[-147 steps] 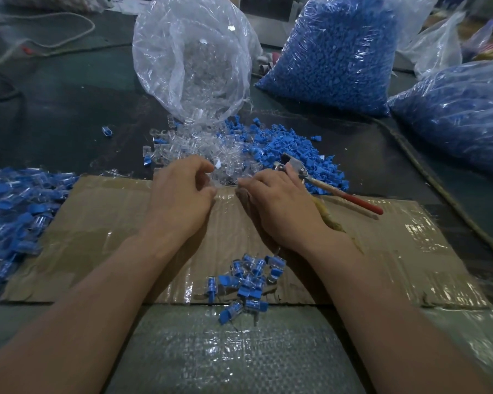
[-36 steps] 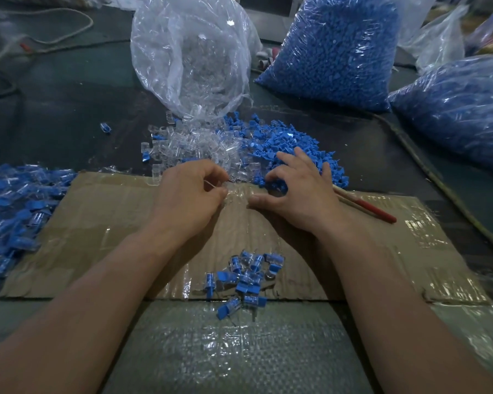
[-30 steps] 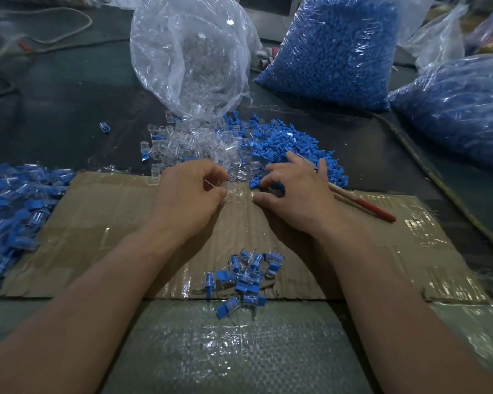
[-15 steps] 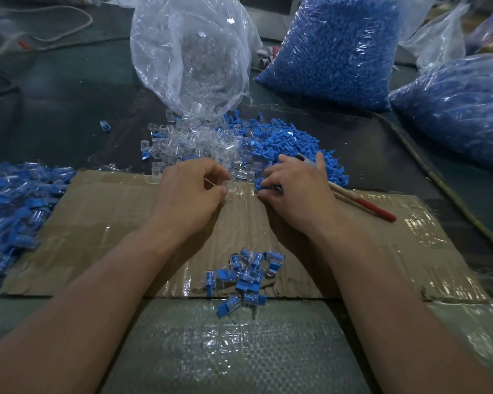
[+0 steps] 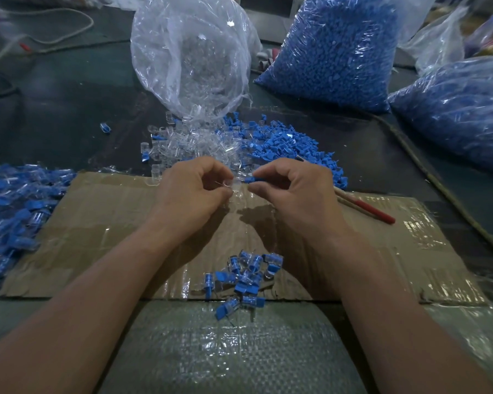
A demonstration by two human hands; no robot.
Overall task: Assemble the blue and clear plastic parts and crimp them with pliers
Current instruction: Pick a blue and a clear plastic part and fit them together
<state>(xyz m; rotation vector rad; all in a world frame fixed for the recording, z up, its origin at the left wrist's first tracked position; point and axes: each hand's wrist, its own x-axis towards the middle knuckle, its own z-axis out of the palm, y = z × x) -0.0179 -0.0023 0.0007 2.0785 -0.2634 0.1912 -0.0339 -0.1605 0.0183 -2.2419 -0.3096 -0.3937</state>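
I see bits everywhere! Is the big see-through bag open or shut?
Open. The see-through bag lies tipped over, and clear parts spill from its mouth onto the dark table.

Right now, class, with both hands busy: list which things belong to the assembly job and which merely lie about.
In the job: left hand pinching a clear part; right hand pinching a blue part; red-handled pliers; loose clear parts; loose blue parts; assembled pieces.
Lying about: white cord, far left; rope, right; stray blue piece on the dark mat.
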